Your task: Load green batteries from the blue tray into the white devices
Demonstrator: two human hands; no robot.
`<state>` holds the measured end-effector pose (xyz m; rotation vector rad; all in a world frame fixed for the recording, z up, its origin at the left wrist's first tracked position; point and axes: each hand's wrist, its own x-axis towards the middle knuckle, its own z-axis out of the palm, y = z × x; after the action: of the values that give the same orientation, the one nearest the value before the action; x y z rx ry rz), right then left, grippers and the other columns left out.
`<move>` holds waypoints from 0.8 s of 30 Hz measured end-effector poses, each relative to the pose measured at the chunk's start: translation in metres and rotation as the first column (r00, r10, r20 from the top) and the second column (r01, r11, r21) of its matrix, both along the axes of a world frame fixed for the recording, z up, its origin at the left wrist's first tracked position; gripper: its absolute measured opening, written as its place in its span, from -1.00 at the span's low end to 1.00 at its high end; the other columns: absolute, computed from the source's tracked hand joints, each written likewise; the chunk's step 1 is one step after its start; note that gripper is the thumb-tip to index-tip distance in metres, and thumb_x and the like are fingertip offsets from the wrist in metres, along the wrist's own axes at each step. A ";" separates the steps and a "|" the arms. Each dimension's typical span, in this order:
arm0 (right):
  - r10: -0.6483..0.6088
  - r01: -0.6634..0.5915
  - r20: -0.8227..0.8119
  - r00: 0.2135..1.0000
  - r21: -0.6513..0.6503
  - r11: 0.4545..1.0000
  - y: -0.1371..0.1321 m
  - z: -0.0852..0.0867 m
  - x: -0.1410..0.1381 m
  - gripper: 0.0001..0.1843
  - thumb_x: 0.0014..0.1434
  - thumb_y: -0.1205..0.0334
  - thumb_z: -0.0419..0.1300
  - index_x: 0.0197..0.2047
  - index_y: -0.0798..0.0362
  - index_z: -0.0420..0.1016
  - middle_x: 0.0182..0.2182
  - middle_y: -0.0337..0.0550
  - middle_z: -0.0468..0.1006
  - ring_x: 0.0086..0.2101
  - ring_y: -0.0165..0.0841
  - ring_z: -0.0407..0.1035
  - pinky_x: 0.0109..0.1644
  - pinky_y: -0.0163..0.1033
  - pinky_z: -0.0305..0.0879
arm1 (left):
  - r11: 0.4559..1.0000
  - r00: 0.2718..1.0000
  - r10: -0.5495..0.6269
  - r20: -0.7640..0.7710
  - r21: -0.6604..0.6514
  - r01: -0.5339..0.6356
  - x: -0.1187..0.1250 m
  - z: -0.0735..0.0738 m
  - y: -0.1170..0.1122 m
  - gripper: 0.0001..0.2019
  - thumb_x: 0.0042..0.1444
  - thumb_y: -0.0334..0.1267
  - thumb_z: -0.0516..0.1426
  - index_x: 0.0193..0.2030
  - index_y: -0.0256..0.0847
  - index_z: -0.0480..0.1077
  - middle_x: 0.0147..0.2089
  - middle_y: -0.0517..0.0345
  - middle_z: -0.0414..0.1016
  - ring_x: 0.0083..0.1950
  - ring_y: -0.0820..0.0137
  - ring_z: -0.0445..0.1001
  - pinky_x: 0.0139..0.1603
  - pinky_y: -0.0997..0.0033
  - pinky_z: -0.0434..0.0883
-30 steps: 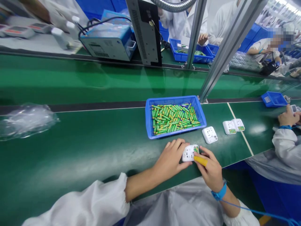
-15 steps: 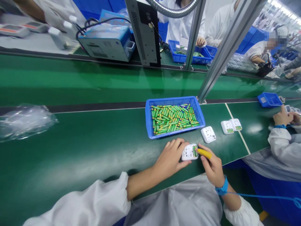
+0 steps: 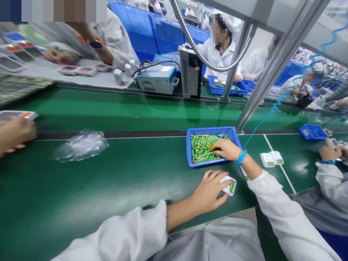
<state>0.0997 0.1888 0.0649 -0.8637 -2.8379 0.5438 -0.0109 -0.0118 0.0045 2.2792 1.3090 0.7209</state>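
Over the near-right corner of the blue bin, the R hand reaches in, fingers down among the green batteries; can't tell if they grip one. Yellow cover on one finger, blue strap at the wrist. Just nearer than the bin, the L hand holds a white device on or just above the tabletop, fingers closed round its L side, w/ green batteries showing in its R end. Another white device, by the bin's near-R corner, is mostly hidden under the R wrist. Well R of the bin: 2 more white units, side by side, batteries in. Well L of it: clear plastic bag, & farther L a co-worker's hand, blurred.
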 end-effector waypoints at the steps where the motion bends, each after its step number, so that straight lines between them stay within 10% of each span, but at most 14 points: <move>1: 0.022 -0.021 0.044 0.999 -0.008 1.000 0.004 0.000 -0.008 -0.95 0.35 0.24 0.45 -0.16 0.03 0.75 -0.24 -0.11 0.74 -0.19 -0.25 0.58 0.03 -0.19 0.44 | 1.000 1.000 0.011 0.007 0.005 -0.011 0.000 0.000 0.000 -0.55 0.38 -0.21 0.26 0.38 0.01 0.49 0.47 -0.04 0.46 0.42 -0.03 0.40 0.49 -0.15 0.25; 11: 0.088 -0.075 0.234 0.968 -0.065 0.995 0.008 0.004 -0.011 -0.96 0.29 0.43 0.41 -0.23 0.13 0.69 -0.31 -0.06 0.74 -0.25 -0.25 0.60 -0.14 -0.26 0.36 | 1.000 0.999 0.022 0.024 0.017 -0.022 0.003 -0.011 0.002 -0.54 0.34 -0.20 0.32 0.36 -0.01 0.50 0.49 -0.05 0.42 0.48 -0.06 0.35 0.56 -0.25 0.22; 17: -0.069 -0.005 -0.202 0.977 -0.341 0.940 0.001 0.023 0.040 -0.74 0.35 0.31 0.31 0.08 0.09 0.69 -0.29 -0.20 0.71 -0.28 -0.33 0.57 -0.12 -0.27 0.46 | 0.996 0.988 -0.081 0.135 0.041 0.076 0.018 0.000 0.021 -0.42 0.41 -0.23 0.22 0.52 -0.22 0.27 0.53 -0.23 0.36 0.58 0.01 0.29 0.59 -0.13 0.34; 24: -0.422 0.200 -0.486 0.765 -0.444 0.874 -0.030 0.021 0.133 -0.63 0.34 0.17 0.26 0.15 0.02 0.70 -0.20 -0.16 0.69 -0.23 -0.31 0.54 -0.07 -0.20 0.49 | 0.970 0.978 -0.207 0.017 0.132 0.203 0.070 -0.026 0.100 -0.41 0.40 -0.52 0.02 0.55 -0.24 0.21 0.62 -0.20 0.24 0.66 0.11 0.19 0.67 -0.12 0.22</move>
<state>0.2330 0.1584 0.0856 -1.0007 -2.0135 1.0938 0.0592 0.0882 -0.0211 2.4506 1.0195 0.7840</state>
